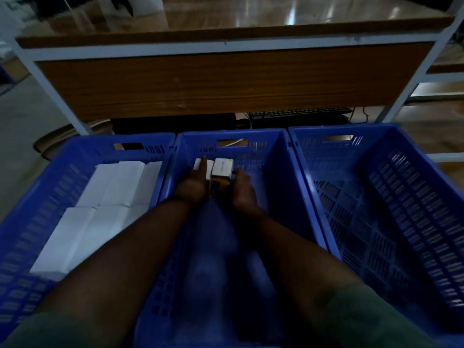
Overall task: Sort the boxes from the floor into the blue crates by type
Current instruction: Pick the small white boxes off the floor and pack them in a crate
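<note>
My left hand (193, 183) and right hand (242, 189) clasp small white cardboard boxes (221, 168) between them, low in the middle blue plastic crate (283, 156); I should seat them squarely against the far wall; plain white cartons (120, 187) fill the left crate (82, 149).

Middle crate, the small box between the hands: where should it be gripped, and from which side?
Grip the small box across its two long side faces, coming down from above. Its pale top faces up, the left hand and right hand already flank those sides, and a second box sits close on its left, inside the middle crate.
</note>
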{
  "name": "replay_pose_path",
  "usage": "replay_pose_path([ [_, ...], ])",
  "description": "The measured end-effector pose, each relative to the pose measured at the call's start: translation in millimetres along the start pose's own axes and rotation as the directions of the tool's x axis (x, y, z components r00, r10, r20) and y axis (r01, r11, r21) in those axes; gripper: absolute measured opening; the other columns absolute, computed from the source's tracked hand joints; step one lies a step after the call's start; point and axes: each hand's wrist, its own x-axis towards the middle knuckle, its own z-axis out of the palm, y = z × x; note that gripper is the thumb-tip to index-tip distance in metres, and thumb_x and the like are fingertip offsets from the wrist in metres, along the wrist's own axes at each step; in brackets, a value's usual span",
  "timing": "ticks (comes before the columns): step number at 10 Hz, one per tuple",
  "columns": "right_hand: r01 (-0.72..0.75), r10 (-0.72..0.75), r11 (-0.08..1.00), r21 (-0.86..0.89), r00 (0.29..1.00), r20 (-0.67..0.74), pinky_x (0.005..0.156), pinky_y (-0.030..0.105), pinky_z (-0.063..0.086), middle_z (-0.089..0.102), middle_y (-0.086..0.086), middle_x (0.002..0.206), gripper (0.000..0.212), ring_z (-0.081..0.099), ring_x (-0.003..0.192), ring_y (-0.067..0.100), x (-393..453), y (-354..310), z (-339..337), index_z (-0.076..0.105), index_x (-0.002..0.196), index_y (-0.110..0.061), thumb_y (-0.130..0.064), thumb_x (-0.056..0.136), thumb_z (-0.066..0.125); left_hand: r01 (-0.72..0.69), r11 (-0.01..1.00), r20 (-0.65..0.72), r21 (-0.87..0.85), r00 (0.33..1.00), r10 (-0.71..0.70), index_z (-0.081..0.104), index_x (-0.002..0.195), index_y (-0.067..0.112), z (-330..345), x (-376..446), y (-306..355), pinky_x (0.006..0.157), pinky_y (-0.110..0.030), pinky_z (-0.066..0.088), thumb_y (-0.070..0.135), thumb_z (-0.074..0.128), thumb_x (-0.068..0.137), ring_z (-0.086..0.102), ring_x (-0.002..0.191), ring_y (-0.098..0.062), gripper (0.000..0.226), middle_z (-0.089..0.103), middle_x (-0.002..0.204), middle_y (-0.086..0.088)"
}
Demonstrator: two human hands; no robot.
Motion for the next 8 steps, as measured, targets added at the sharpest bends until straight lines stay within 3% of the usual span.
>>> replay_pose_path([
  [1,-0.076,0.065,0.978,0.192,0.996,0.061,0.102,0.041,0.049,0.064,0.008,0.128,0.063,0.062,0.114,0.026,4.2,-2.9,0.1,0.055,0.131,-0.02,-0.06,0.084,0.049,0.225,0.923,-0.102,-0.312,0.958,-0.268,0.04,0.148,0.01,1.7,8.3,-0.5,0.11,-0.044,0.035,0.035,0.04,0.107,0.045,0.132,-0.036,0.049,0.042,0.15,-0.018],
  [2,-0.029,-0.005,0.971,0.237,0.99,0.138,0.095,0.029,0.05,0.061,0.001,0.13,0.052,0.062,0.114,0.022,11.2,-7.9,-1.3,0.043,0.148,-0.028,-0.051,0.102,0.045,0.187,0.836,-0.14,-0.515,0.944,-0.297,0.049,0.134,0.003,-5.7,19.7,-1.6,0.103,-0.043,0.039,0.015,0.039,0.104,0.049,0.124,-0.035,0.034,0.048,0.138,-0.018],
  [3,-0.188,0.116,0.82,0.54,0.979,0.165,0.078,0.011,0.052,0.072,0.002,0.123,0.05,0.069,0.103,0.01,16.9,-14.1,5.8,0.065,0.133,-0.02,-0.056,0.1,0.053,0.164,0.863,-0.131,-0.478,0.958,-0.255,0.05,0.133,0.004,-6.8,31.4,-4.8,0.093,-0.03,0.046,0.019,0.041,0.104,0.056,0.112,-0.022,0.034,0.053,0.135,-0.016],
  [4,-0.125,0.067,0.811,0.572,0.99,0.122,0.108,0.039,0.05,0.075,0.001,0.119,0.054,0.069,0.114,0.019,24.0,-9.2,20.5,0.073,0.122,-0.025,-0.066,0.091,0.061,0.136,0.962,-0.125,-0.238,0.978,-0.17,0.045,0.142,0.008,-4.9,34.4,2.9,0.058,-0.001,0.037,0.026,0.034,0.106,0.042,0.075,0.007,0.042,0.051,0.143,-0.013],
  [5,-0.144,0.068,0.75,0.645,0.988,0.141,0.113,0.047,0.044,0.074,0.004,0.121,0.052,0.067,0.118,0.023,32.8,-9.7,23.6,0.07,0.127,-0.024,-0.062,0.092,0.062,0.124,0.981,-0.191,-0.147,0.97,-0.151,0.047,0.142,0.011,3.2,51.7,-4.2,0.049,-0.001,0.03,0.026,0.033,0.105,0.032,0.065,0.006,0.042,0.051,0.143,-0.012],
  [6,-0.13,0.103,0.893,0.43,0.991,0.085,0.109,0.044,0.048,0.075,0.002,0.114,0.05,0.068,0.111,0.021,43.0,-9.2,26.9,0.07,0.125,-0.027,-0.064,0.097,0.051,0.105,0.993,-0.185,-0.048,0.976,-0.112,0.048,0.14,0.009,11.8,59.7,-10.4,0.051,-0.001,0.03,0.027,0.032,0.106,0.033,0.066,0.008,0.042,0.052,0.141,-0.016],
  [7,-0.199,0.17,0.839,0.507,0.98,0.104,0.102,0.036,0.049,0.076,-0.004,0.099,0.056,0.069,0.101,0.013,44.8,-9.7,26.3,0.074,0.097,-0.03,-0.077,0.093,0.042,0.186,0.961,-0.061,-0.206,0.977,-0.202,0.043,0.141,0.0,15.0,64.3,-14.1,0.076,-0.002,0.037,0.025,0.041,0.105,0.045,0.091,0.006,0.044,0.048,0.142,-0.019],
  [8,-0.128,0.106,0.96,0.249,0.989,0.099,0.099,0.04,0.049,0.071,0.004,0.112,0.05,0.067,0.108,0.023,41.8,-10.9,25.2,0.057,0.131,-0.034,-0.064,0.104,0.026,0.118,0.993,-0.149,0.008,0.982,-0.115,0.04,0.144,0.001,10.2,56.5,-10.1,0.103,-0.037,0.039,0.025,0.053,0.101,0.045,0.124,-0.033,0.051,0.043,0.141,-0.018],
])
